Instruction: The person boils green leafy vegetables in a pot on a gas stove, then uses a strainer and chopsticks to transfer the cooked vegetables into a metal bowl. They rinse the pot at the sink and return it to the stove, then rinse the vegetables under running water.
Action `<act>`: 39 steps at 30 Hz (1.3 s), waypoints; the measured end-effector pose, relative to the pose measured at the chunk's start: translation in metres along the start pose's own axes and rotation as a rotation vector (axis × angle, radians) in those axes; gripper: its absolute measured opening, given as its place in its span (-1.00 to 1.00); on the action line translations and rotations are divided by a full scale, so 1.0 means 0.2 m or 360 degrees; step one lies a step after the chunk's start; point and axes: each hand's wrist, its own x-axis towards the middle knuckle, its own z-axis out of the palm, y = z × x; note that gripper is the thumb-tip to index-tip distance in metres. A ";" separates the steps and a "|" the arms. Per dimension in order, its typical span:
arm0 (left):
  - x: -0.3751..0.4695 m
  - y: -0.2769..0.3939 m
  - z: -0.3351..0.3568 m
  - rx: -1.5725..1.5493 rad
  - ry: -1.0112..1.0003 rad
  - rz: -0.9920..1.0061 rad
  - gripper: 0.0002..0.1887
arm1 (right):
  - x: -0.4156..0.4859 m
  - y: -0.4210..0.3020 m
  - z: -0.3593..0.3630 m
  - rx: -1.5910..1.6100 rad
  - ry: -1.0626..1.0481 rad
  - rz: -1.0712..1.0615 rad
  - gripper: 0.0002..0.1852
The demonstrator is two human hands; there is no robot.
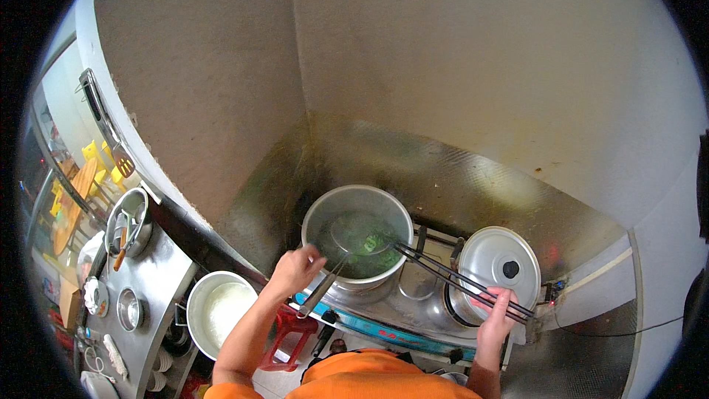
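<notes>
A deep metal pot [396,276] stands on the left of a gas stove, with green leafy vegetables [370,244] in it under haze like steam. A wire-mesh strainer [350,250] dips into the pot, its handle [319,296] resting across the near rim. My left hand [298,270] hovers by the pot's near-left rim, beside that handle but apart from it. Its fingers are curled and blurred, and I see nothing in them. In my right hand [495,307] are long dark chopsticks [437,269], their tips inside the pot at the greens.
A second pot with a domed lid [498,257] stands right on the stove [382,326]. To the left, a large pot of whitish liquid [221,313] stands below a steel counter [160,274] bearing bowls and utensils. A red plastic stool [288,341] is below. Walls enclose the stove's back.
</notes>
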 end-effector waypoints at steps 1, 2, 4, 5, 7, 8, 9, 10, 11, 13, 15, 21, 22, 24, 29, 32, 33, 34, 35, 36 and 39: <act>-0.07 -0.03 0.00 -0.0108 -0.0075 -0.0012 -0.63 | 0.01 0.00 0.01 -0.0022 -0.0036 -0.0022 -0.62; -0.15 -0.04 0.01 -0.0513 -0.0335 -0.0313 -0.59 | 0.02 0.01 0.03 -0.0030 -0.0078 -0.0058 -0.62; -0.27 -0.06 0.07 -0.1523 -0.0806 -0.0811 -0.53 | 0.04 0.03 0.08 0.0023 -0.0174 -0.0075 -0.63; -0.29 -0.06 0.09 -0.2047 -0.0962 -0.1097 -0.49 | 0.06 0.05 0.12 0.0088 -0.0206 -0.0007 -0.66; -0.31 -0.01 0.22 -0.2441 -0.0752 -0.1010 -0.60 | 0.10 0.09 0.23 0.0098 -0.0407 0.0076 -0.72; -0.29 0.01 0.26 -0.2486 -0.0642 -0.1071 -0.63 | 0.12 0.09 0.26 -0.0065 -0.0553 0.0002 -0.75; -0.27 0.02 0.27 -0.2582 -0.0577 -0.1016 -0.66 | 0.13 0.09 0.29 -0.0201 -0.0681 -0.0059 -0.78; -0.25 0.03 0.27 -0.2509 -0.0652 -0.1066 -0.65 | 0.15 0.07 0.31 -0.0279 -0.0710 -0.0124 -0.81; -0.26 0.04 0.25 -0.2415 -0.0611 -0.1052 -0.62 | 0.16 0.05 0.31 -0.0298 -0.0694 -0.0130 -0.81; -0.28 0.04 0.19 -0.2192 -0.0553 -0.1003 -0.53 | 0.18 0.00 0.28 -0.0269 -0.0660 -0.0116 -0.80; -0.29 0.04 0.07 -0.2065 -0.0418 -0.1090 -0.22 | 0.19 -0.06 0.25 -0.0257 -0.0554 -0.0160 -0.73; -0.23 0.09 -0.29 -0.0885 -0.0555 -0.0668 -0.24 | 0.16 -0.16 0.25 -0.0613 -0.0466 -0.0507 -0.77; -0.22 0.10 -0.34 -0.0541 -0.0561 -0.0543 -0.23 | 0.15 -0.16 0.26 -0.0721 -0.0502 -0.0597 -0.81; -0.21 0.12 -0.40 0.0297 -0.0383 -0.0064 -0.25 | 0.12 -0.16 0.30 -0.0715 -0.0568 -0.0595 -0.88; -0.08 0.09 -0.42 0.0729 -0.0526 0.0005 -0.35 | 0.11 -0.04 0.50 -0.0765 -0.0835 -0.0655 -0.91; 0.02 0.04 -0.41 0.1074 -0.0658 0.0003 -0.45 | 0.15 0.05 0.61 -0.0802 -0.1089 -0.0836 -0.88; 0.05 0.02 -0.46 0.1173 -0.0747 0.0188 -0.49 | 0.16 0.06 0.64 -0.0687 -0.1103 -0.0937 -0.88; 0.08 0.00 -0.50 0.1187 -0.0833 0.0239 -0.52 | 0.16 0.06 0.63 -0.0783 -0.1124 -0.0865 -0.88; 0.13 -0.01 -0.56 0.1198 -0.0972 0.0167 -0.54 | 0.16 0.06 0.63 -0.0844 -0.1130 -0.0793 -0.87; 0.17 0.00 -0.62 0.1012 -0.1074 -0.0031 -0.56 | 0.16 0.04 0.63 -0.0893 -0.1083 -0.0756 -0.87; 0.22 0.01 -0.73 0.0597 -0.1297 -0.0604 -0.60 | 0.15 -0.02 0.60 -0.0969 -0.0947 -0.0665 -0.87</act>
